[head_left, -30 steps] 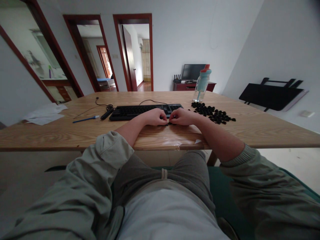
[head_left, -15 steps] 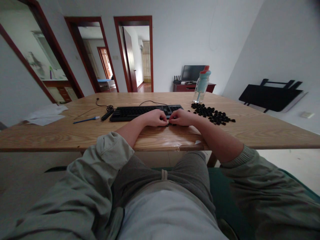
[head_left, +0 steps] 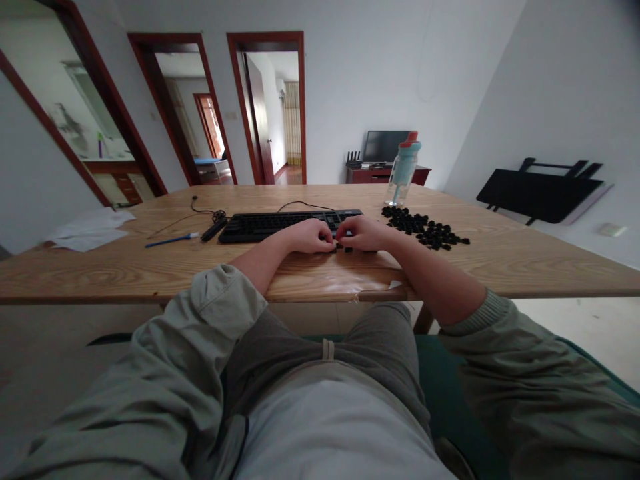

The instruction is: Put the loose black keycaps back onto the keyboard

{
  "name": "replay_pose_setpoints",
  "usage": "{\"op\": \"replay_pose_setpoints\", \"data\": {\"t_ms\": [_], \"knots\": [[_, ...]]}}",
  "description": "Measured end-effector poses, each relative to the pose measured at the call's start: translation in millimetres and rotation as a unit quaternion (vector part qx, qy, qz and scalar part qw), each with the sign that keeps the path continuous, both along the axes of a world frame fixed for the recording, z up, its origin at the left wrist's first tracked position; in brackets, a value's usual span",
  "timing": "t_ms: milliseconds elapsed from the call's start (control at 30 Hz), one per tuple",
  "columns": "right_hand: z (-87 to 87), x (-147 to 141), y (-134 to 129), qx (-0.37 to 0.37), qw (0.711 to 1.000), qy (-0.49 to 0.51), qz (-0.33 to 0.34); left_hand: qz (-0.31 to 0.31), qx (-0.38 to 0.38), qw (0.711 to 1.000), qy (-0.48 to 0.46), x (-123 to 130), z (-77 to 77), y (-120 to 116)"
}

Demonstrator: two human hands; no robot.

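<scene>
My left hand (head_left: 311, 235) is closed at the near edge of the black keyboard (head_left: 250, 228), its fingertips pinched close to the table. Facing it, my right hand (head_left: 366, 235) is also closed, thumb and fingers bent together. The two sets of fingertips almost meet; what they pinch is too small to make out. Just below my right fingers, a few small black pieces (head_left: 349, 249), which look like keycaps, lie on the wood. A heap of black keycaps (head_left: 425, 228) spreads to the right of my right hand. My hands hide the keyboard's near right part.
On the wooden table (head_left: 200, 273), a blue brush (head_left: 171, 240) and coiled cable (head_left: 219, 217) lie left of the keyboard, with white paper (head_left: 93, 230) farther left. A clear bottle (head_left: 403, 175) with a red lid stands behind the heap. Torn film (head_left: 357, 293) shows at the near edge.
My right hand's fingers have lifted and drawn back slightly, and the dark pieces beneath them show more. My left hand stays nearly in place.
</scene>
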State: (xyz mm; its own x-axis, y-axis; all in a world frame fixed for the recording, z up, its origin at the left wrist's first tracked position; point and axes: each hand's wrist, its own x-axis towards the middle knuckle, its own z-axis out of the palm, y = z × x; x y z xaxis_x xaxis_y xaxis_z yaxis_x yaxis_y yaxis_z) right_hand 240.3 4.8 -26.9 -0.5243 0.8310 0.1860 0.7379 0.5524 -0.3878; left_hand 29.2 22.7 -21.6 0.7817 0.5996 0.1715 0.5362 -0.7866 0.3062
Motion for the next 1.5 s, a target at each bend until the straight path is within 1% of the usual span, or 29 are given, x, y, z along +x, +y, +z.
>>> {"op": "replay_pose_setpoints", "data": {"t_ms": [133, 233, 433, 833, 1067, 1500], "knots": [[1.2, 0.0, -1.3, -0.003, 0.999, -0.031, -0.008, 0.001, 0.005, 1.000, 0.006, 0.0, 0.7, -0.4], [-0.6, 0.1, 0.2, -0.008, 0.999, -0.031, -0.016, 0.001, 0.002, 1.000, 0.002, -0.4, 0.3, 0.4], [-2.7, -0.1, 1.9, -0.041, 0.998, 0.004, 0.042, -0.004, -0.003, 1.000, -0.001, -0.8, -0.2, 1.4], [1.2, -1.0, -3.3, -0.075, 0.996, 0.013, 0.044, 0.001, 0.001, 1.000, 0.005, 0.0, 2.3, -2.2], [1.1, -0.9, -2.2, -0.069, 0.995, 0.022, 0.062, 0.009, -0.002, 1.000, 0.004, 0.0, 2.5, -2.4], [-1.0, -0.9, -0.3, -0.061, 0.996, 0.028, 0.062, -0.012, -0.006, 1.000, -0.008, -1.5, -0.3, 1.3]]}}
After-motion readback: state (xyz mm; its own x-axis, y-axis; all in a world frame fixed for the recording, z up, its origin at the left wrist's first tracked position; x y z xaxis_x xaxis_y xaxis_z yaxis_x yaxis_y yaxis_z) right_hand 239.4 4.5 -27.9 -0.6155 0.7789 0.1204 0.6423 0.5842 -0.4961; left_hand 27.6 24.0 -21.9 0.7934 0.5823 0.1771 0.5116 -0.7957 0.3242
